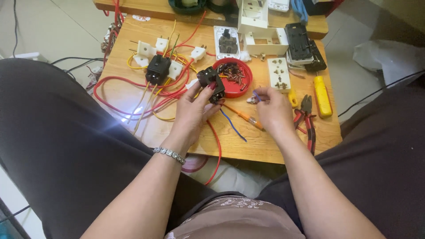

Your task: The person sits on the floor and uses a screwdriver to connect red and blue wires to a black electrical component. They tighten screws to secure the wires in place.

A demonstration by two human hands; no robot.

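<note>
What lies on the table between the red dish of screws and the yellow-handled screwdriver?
In the head view, a white socket plate lies flat between the red dish and the yellow-handled screwdriver, on the wooden table.

I see only one label: a small oval sticker (141, 18), white with red print, which lies flat on the far left edge of the wooden table (274, 148), well beyond my left hand (195, 108). On the floor to the right of the table there is a crumpled white plastic bag (385, 57); I cannot tell if it holds something. No screen and no sign is in view.
</note>
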